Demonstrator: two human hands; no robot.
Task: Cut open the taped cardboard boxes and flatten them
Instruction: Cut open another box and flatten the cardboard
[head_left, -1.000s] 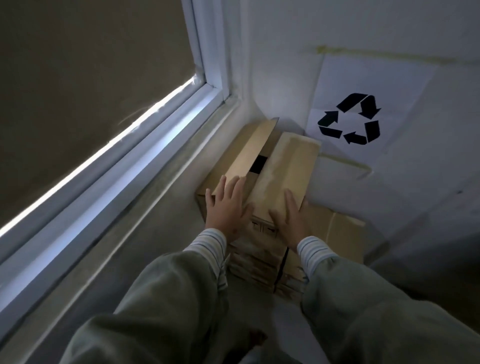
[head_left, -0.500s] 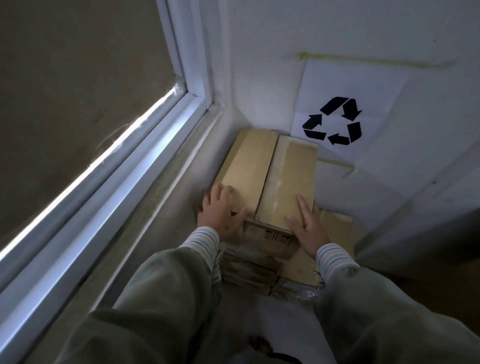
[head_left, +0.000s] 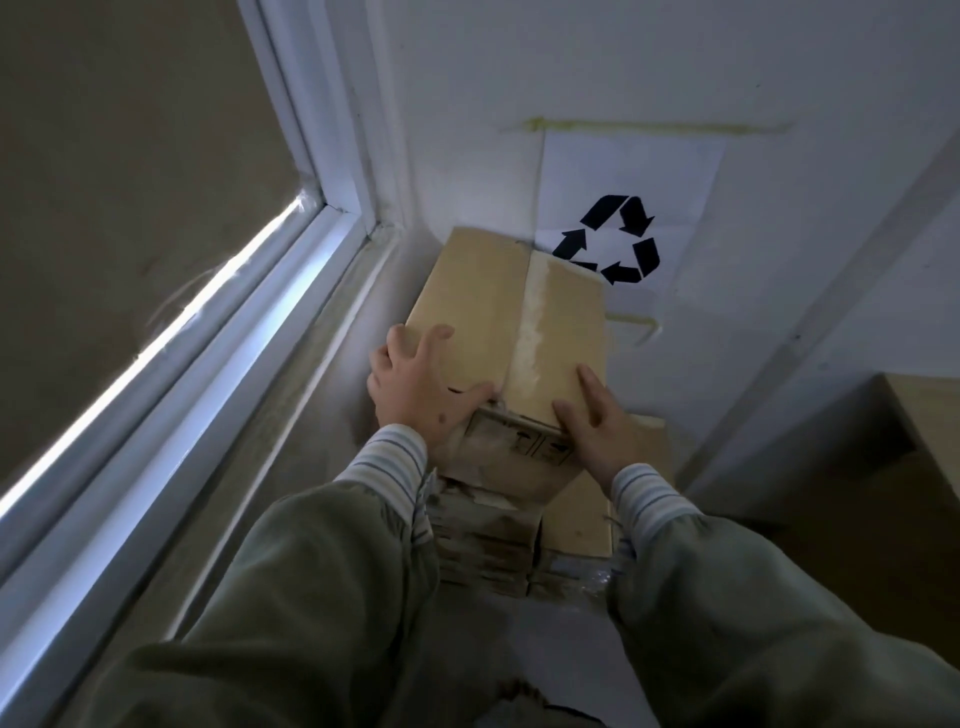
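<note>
— What's different on the top box (head_left: 506, 332)?
— Its two flaps, one raised a second ago, now lie shut and flat — the pale seam closed.
— And the hands?
— The left hand (head_left: 415, 392) now spreads over the near left corner; the right hand (head_left: 592, 426) lies flat at the near edge.

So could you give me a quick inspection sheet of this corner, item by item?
Surface: pale floor in a corner.
Job's things: top box, flaps down, tape strip along the seam; it rests on a stack of flattened cardboard.
Clutter: clear plastic scrap.
Grips: left hand and right hand press flat on the box.
Cables: nothing seen.
Surroundings: window frame, recycling sign on the wall.
</note>
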